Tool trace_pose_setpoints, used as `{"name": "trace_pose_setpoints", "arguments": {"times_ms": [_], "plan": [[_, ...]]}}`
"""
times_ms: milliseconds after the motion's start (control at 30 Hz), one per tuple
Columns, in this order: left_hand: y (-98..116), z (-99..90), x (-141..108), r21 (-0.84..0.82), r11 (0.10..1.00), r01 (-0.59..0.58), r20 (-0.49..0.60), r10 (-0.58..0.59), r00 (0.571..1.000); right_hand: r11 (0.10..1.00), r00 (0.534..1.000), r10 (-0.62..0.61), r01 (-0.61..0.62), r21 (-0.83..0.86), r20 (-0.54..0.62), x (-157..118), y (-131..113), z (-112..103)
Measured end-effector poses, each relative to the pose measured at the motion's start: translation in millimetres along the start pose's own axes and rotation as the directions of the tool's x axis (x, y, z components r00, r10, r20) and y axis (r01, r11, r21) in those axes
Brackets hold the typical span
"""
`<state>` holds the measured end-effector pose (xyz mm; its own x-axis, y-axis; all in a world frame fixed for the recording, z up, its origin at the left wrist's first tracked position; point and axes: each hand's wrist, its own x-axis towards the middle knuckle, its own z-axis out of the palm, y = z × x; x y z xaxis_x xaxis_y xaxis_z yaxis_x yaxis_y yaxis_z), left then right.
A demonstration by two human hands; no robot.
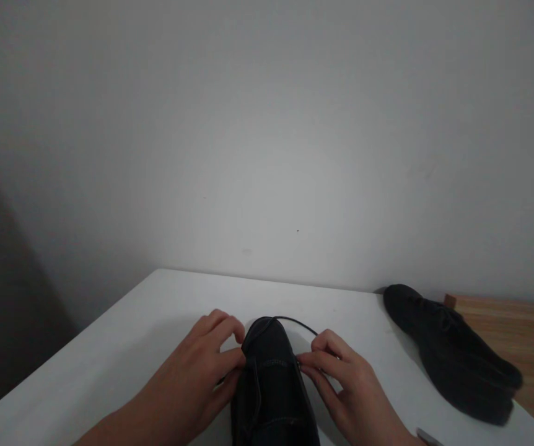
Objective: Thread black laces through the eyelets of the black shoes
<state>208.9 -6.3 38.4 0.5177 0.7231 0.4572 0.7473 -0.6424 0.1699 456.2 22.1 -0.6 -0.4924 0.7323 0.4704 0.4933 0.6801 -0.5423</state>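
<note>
A black shoe (276, 390) lies on the white table (169, 297), toe pointing toward the wall, its near end cut off by the frame's bottom edge. A thin black lace (295, 321) arches over the toe to my right hand (345, 384), whose fingers are pinched on it at the shoe's right side. My left hand (211, 365) touches the shoe's left side with bent fingers; thumb and fingertips are close together there, and what they hold, if anything, is too dark to make out.
Another black shoe (448, 353) with laces rests at the right of the table. Behind it is a wooden board (518, 334). A pale wall (295, 155) rises along the table's back edge. A small grey object (428, 437) shows beside my right wrist.
</note>
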Motion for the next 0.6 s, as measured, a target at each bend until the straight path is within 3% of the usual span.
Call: {"name": "trace_pose_setpoints", "arguments": {"times_ms": [200,467,600], "plan": [[3,4.6,-4,0.017,0.995,0.1,0.112,-0.101,0.989,0.991,0.996,0.079,-0.084,0.101,0.047,3,-5,-2],[0,3.2,3,-0.191,0.891,0.412,0.266,-0.357,0.896,0.989,0.989,0.064,-0.082,0.126,0.135,1,-16,-7],[-6,2.7,8,-0.342,0.833,0.435,0.263,-0.359,0.895,0.989,0.983,0.1,-0.116,0.096,0.156,2,-14,-6]]}}
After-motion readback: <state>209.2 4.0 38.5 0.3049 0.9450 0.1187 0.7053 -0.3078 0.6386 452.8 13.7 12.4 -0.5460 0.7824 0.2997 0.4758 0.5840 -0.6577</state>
